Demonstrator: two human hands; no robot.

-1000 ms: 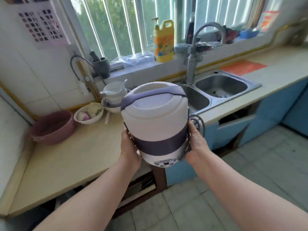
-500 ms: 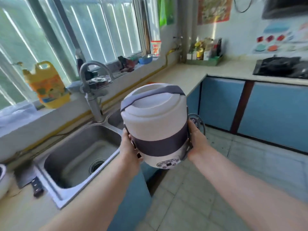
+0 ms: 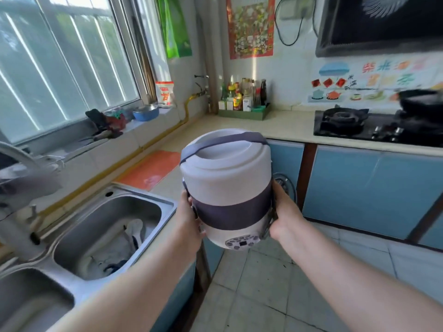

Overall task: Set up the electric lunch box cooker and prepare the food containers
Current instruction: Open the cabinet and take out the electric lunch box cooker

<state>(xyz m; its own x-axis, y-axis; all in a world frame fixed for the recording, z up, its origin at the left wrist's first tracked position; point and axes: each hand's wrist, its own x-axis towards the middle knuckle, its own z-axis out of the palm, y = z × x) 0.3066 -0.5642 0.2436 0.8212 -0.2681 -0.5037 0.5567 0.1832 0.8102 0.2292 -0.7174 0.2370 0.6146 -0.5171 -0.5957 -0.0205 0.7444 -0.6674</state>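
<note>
The electric lunch box cooker is a white cylinder with a grey band, a grey carry handle over its closed lid and a button panel at its base. I hold it in the air over the floor, tilted slightly toward me. My left hand grips its left side. My right hand grips its right side, with a coiled cord looped behind the fingers. No food containers are in sight.
A steel double sink with cloths in it lies to the left, with an orange cutting mat beyond it. The beige counter wraps the corner to a black gas stove. A condiment tray sits in the corner. Blue cabinets stand ahead.
My view has swung right from the sink and counter toward the corner and stove. Both hands keep the same hold on the cooker, which moved right along with me.
</note>
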